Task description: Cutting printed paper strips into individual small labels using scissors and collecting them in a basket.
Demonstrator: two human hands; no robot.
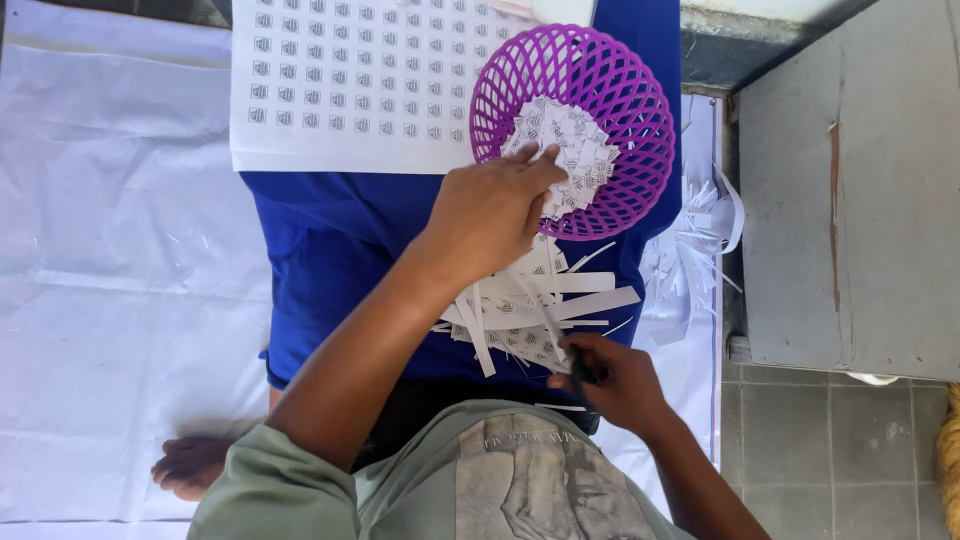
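My left hand [490, 210] reaches to the near rim of a purple lattice basket [640, 110]. Its fingertips are curled on the small printed paper squares [575, 150] heaped inside. My right hand [615, 380] rests low by my lap, closed around the dark handles of scissors [580, 375]. Between the two hands lies a heap of cut white paper strips [540, 300] and more printed squares, on a blue cloth [330, 240].
A large white sheet printed with a grid of small squares [350, 80] lies beyond the blue cloth. White sheeting [120, 250] covers the floor to the left. Thin paper offcuts [690, 250] are scattered right, beside a grey slab [850, 200]. A bare foot [190, 465] shows at lower left.
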